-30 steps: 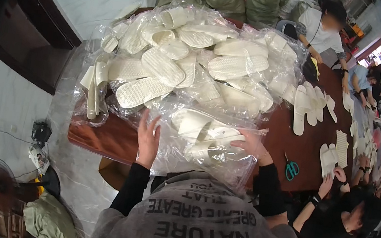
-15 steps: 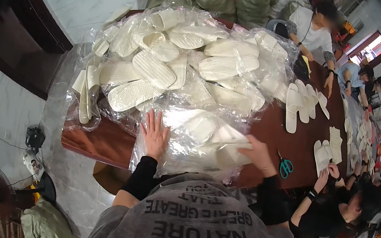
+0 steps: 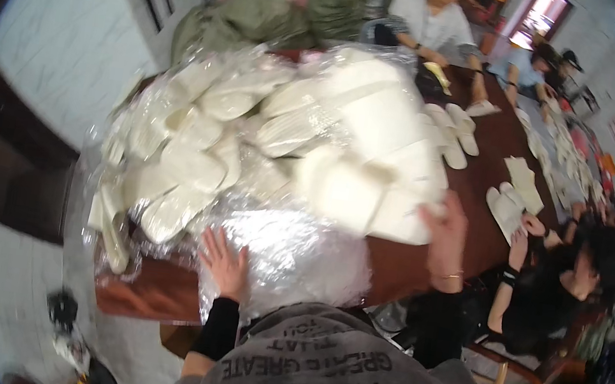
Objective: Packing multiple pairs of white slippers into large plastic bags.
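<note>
My left hand [image 3: 223, 263] lies flat with its fingers spread on a crinkled clear plastic bag [image 3: 299, 250] at the table's near edge. Above and to the right of that bag, my right hand [image 3: 446, 239] is closed on the end of a white slipper [image 3: 343, 189], smeared by motion. Other white pieces are bunched with it, and I cannot tell how many my right hand holds. Beyond them a heap of white slippers [image 3: 187, 151] in clear plastic covers the left and middle of the table.
The brown table [image 3: 152, 292] runs toward the far right. Several loose slippers [image 3: 449, 133] lie there. A co-worker's hands [image 3: 526, 231] touch a white slipper [image 3: 506, 208] at the right. Another person [image 3: 434, 21] stands at the far side. Green sacks [image 3: 245, 22] are piled behind the table.
My right hand has moved up and right with the white slipper, away from the plastic bag. My left hand stays pressed on the bag. The whole view has shifted, and the scissors no longer show.
</note>
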A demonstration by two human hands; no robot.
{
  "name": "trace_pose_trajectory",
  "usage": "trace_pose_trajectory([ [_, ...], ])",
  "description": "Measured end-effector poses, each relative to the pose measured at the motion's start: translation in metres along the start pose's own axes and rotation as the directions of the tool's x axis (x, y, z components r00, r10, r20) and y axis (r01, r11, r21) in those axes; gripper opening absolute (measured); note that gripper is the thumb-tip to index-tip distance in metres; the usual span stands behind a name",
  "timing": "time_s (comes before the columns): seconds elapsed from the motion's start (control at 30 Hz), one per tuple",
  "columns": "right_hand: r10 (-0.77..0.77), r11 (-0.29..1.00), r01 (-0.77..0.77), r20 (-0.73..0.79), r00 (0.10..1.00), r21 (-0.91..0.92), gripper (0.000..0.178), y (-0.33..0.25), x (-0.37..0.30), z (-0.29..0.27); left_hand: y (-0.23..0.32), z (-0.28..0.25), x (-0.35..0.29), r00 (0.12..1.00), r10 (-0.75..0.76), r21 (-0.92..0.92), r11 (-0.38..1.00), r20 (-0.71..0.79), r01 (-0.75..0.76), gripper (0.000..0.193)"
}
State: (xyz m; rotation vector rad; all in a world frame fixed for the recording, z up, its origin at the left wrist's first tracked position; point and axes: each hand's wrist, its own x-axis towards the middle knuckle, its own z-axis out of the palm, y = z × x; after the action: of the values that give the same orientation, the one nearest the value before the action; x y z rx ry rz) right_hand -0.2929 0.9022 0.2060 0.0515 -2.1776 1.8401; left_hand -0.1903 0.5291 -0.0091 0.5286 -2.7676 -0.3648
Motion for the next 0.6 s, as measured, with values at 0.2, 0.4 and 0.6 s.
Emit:
trace_pose_trajectory([
  [0.2, 0.122, 0.924, 0.103, 0.54, 0.833, -0.368, 0.044, 0.061, -0.033, 0.05, -0.001, -0.003, -0.004, 1.0, 0.014, 0.077, 0.997, 0.02, -0.016, 0.073],
  [0.4, 0.223, 0.858, -0.046, 0.292, 0.93, -0.511, 0.044, 0.154, -0.02, -0.037, 0.002, 0.002, -0.001, 0.998, 0.044, 0.08, 0.996, 0.043, -0.047, 0.075],
  [0.6, 0.312, 0.933, -0.332, -0.146, 0.939, -0.14, 0.035, 0.153, 0.037, -0.125, -0.004, 0.003, 0.0, 0.998, 0.048, 0.106, 0.993, 0.036, -0.051, 0.074],
])
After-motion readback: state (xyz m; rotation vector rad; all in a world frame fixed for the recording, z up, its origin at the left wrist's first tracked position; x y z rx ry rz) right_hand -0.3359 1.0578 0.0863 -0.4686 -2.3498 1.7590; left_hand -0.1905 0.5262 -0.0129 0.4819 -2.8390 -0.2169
